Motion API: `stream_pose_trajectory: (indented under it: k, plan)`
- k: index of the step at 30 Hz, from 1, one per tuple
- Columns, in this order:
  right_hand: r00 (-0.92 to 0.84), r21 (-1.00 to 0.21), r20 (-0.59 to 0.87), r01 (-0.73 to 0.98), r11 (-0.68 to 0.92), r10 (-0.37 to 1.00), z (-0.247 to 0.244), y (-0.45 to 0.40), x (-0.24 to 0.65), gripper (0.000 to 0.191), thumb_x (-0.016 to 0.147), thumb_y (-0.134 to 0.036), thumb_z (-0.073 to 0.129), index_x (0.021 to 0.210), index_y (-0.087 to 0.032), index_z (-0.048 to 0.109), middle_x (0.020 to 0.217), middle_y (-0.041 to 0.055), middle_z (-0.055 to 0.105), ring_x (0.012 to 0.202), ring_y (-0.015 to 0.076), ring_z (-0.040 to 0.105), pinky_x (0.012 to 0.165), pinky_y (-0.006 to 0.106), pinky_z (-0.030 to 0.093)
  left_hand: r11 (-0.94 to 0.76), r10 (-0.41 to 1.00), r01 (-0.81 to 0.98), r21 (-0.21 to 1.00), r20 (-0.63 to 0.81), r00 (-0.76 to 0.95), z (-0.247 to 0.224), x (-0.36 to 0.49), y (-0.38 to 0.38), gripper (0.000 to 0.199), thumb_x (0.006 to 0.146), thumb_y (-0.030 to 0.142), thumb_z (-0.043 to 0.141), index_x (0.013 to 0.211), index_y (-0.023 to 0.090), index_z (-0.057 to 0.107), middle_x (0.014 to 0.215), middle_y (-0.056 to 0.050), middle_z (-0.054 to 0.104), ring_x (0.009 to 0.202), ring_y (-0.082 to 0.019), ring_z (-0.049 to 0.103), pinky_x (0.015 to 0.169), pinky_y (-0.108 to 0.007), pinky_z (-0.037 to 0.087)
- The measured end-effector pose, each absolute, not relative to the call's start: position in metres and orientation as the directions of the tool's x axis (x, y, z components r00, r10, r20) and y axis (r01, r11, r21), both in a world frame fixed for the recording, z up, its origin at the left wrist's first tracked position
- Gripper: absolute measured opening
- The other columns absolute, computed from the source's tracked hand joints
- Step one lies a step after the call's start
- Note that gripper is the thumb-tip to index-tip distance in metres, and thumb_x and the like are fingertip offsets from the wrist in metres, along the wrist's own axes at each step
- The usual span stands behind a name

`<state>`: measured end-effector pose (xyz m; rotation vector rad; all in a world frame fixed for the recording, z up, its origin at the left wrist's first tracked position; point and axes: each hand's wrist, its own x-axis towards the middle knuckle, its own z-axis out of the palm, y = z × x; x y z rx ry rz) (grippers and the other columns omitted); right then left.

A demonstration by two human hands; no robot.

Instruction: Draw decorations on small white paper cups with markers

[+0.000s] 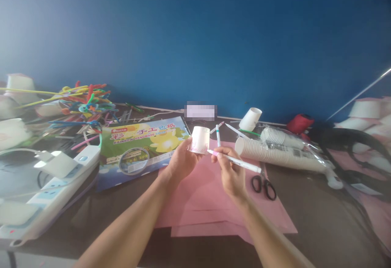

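A white paper cup (200, 137), upside down with faint pink-purple marks near its rim, is gripped in my left hand (183, 160). My right hand (229, 169) is closed around a white marker pen (241, 162) with a pink band, its tip pointing left at the cup's side. Whether the tip touches the cup I cannot tell. Beneath both hands lie pink paper sheets (201, 207). Black-handled scissors (264, 186) rest on the paper's right side, close to my right wrist.
Left of the cup lies a colour paper pack (165, 158) with a roll of clear tape (133, 161) on it. A power strip (61, 182) and pipe cleaners (91, 101) are further left. Stacked paper cups (281, 154), a single cup (250, 118) and red thread (301, 123) stand right.
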<state>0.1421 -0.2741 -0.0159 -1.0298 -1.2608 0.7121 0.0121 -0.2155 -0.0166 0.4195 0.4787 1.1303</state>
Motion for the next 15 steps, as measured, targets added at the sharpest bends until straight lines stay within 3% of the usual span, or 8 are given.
stream_pose_trajectory:
  k: [11, 15]
  plan:
    - [0.205, -0.914, 0.4, 0.158, 0.373, 0.893, -0.0179, -0.2738, 0.1438, 0.014, 0.088, -0.029, 0.052, 0.081, -0.021, 0.061, 0.068, -0.0017, 0.059, 0.064, 0.0124, 0.054, 0.059, 0.025, 0.04, 0.361, 0.933, -0.778, 0.515, -0.185, 0.31, -0.0148, 0.0117, -0.2139, 0.026, 0.084, 0.025, 0.054, 0.106, 0.013, 0.062, 0.084, -0.006, 0.07, 0.08, -0.02, 0.065, 0.089, -0.036, 0.048]
    - [0.217, -0.926, 0.376, 0.102, 0.362, 0.901, -0.0204, -0.272, 0.1445, 0.013, 0.087, -0.028, 0.054, 0.079, -0.021, 0.062, 0.065, -0.0021, 0.058, 0.063, 0.0123, 0.053, 0.06, 0.026, 0.039, 0.375, 0.927, -0.79, 0.485, -0.214, 0.309, -0.0146, 0.0116, -0.2138, 0.03, 0.084, 0.026, 0.055, 0.11, 0.012, 0.061, 0.084, -0.006, 0.07, 0.079, -0.019, 0.065, 0.085, -0.034, 0.049]
